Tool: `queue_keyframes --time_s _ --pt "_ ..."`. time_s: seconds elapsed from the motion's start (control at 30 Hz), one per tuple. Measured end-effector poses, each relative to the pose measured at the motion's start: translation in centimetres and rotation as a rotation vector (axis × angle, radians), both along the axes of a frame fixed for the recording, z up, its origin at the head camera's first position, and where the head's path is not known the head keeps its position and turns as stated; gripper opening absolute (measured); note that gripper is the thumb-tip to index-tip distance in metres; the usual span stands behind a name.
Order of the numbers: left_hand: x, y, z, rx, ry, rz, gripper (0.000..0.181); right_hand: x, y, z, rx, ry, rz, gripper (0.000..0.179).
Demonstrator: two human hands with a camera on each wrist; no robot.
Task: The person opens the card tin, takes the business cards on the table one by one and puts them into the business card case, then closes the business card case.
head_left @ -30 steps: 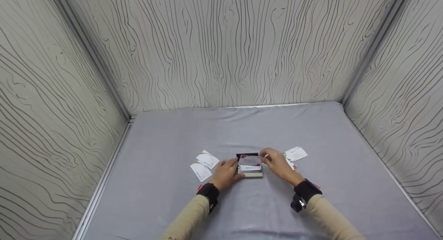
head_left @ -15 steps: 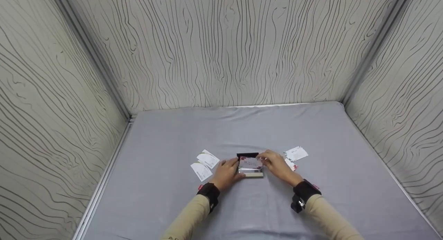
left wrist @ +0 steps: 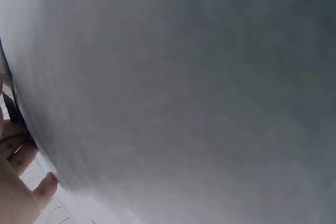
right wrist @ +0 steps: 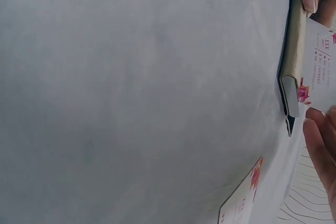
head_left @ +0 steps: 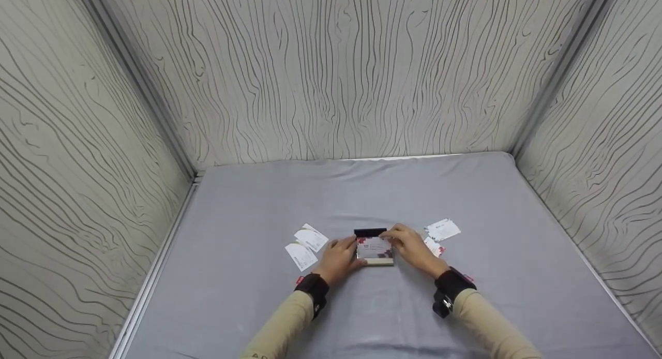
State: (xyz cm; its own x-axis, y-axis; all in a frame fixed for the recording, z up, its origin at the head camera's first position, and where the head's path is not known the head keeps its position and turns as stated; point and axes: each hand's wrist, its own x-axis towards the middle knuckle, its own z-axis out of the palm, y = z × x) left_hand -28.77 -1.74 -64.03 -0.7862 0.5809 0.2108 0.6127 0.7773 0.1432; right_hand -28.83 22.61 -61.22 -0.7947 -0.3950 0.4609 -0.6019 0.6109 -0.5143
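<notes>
In head view, observed left hand (head_left: 339,259) gripping open card case (head_left: 378,263) by its left and near edges. Noted flowered card (head_left: 373,248) over case, pinched at upper right by right hand (head_left: 412,246). Recorded loose cards (head_left: 311,238) beside both hands. In left wrist view, saw mainly grey cloth (left wrist: 184,98). In right wrist view, found flowered card behind case's beige edge (right wrist: 295,40), with left thumb (right wrist: 310,1) pressing there.

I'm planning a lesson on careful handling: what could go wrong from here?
The flowered card might catch on the case, as the right hand holds one corner. The case could slide if the left hand, at one side, loosens. The right hand might nudge the loose card beside it.
</notes>
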Motion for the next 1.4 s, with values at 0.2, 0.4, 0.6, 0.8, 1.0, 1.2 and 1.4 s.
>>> queue_keyframes --time_s 0.2,0.4,0.6,0.8,1.0,1.2,1.4 --pt "0.1 -0.1 -0.1 0.010 0.017 -0.011 0.063 0.4 -0.3 -0.3 0.013 -0.072 -0.016 0.023" --pt "0.0 -0.1 -0.2 0.016 0.015 -0.010 0.062 0.6 -0.4 -0.8 0.089 -0.176 -0.007 0.057" --pt "0.1 0.0 -0.1 0.007 0.027 -0.010 0.060 0.7 -0.4 -1.3 0.117 -0.150 0.028 0.052" --pt "0.0 0.0 0.1 0.000 0.033 -0.006 0.060 0.7 -0.6 -1.4 0.124 -0.115 0.029 0.043" --pt "0.0 -0.1 0.1 -0.015 0.027 -0.006 0.063 0.8 -0.6 -1.7 0.149 -0.086 0.026 0.040" --pt "0.2 -0.1 0.4 0.001 0.038 -0.007 0.060 1.0 -0.7 -1.6 0.193 -0.087 0.027 0.039" --pt "0.2 0.0 0.1 0.031 0.079 -0.024 0.058 1.1 -0.6 -1.5 0.232 -0.116 0.009 0.043"
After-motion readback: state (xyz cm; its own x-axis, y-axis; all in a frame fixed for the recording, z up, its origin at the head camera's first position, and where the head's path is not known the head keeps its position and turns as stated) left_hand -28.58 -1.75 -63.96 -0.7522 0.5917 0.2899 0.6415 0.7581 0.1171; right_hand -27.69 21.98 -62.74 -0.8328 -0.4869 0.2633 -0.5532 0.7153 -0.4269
